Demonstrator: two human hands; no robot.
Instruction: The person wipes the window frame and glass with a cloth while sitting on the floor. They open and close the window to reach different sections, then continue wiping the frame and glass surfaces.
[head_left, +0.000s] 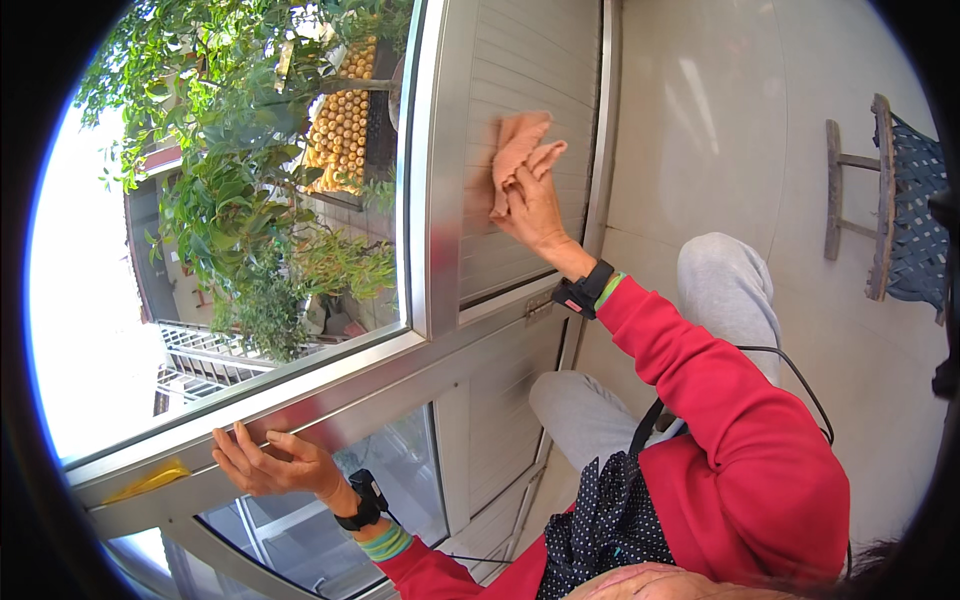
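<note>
My right hand (531, 206) is closed on a pink cloth (520, 154), which lies bunched against the ribbed lower panel (540, 82) of a metal-framed glass door. At the lower left, my left hand (274, 461) rests with curved fingers at the edge of the door's metal frame (375, 367); I see nothing held in it. A strip of yellow tape (146, 482) sits on the frame to the left of that hand. The large glass pane (247, 187) fills the upper left. A metal hinge (538, 308) shows near my right wrist.
A low stool (911, 214) with a woven seat and wooden frame stands on the pale tiled floor (697, 150) at the right. A second glazed door section (397, 465) lies below the frame. Trees, stacked yellow corn cobs and a metal staircase show through the glass. A dark cable hangs beside my knee.
</note>
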